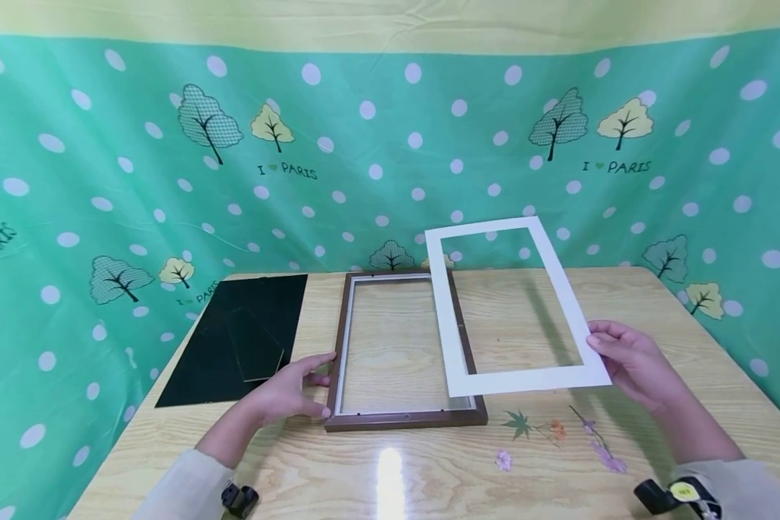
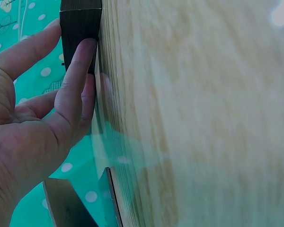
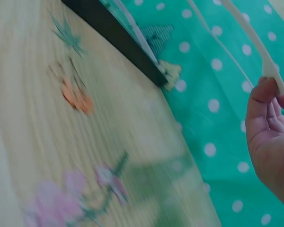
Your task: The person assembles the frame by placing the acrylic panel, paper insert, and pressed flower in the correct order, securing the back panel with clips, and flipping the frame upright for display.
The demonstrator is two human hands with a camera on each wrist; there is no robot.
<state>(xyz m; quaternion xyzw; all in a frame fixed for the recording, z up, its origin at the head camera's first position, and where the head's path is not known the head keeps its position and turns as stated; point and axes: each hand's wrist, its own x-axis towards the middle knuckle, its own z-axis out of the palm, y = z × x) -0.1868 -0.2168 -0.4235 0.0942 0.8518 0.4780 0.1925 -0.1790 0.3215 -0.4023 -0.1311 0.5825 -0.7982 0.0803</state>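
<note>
Wood tabletop [image 1: 614, 300], green curtain [image 1: 390, 133]; hands: left [image 1: 286, 390] loose against frame [image 1: 406, 417], right [image 1: 633, 367] with white mat [image 1: 526, 380] in grip

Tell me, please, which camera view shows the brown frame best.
The head view: all four sides of the brown frame appear, though the white mat overlaps its right part. The left wrist view shows only a piece the left hand touches; the right wrist view, mainly one dark side.

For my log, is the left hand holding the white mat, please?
No, the right hand holds the white mat; the left hand touches the brown frame.
</note>
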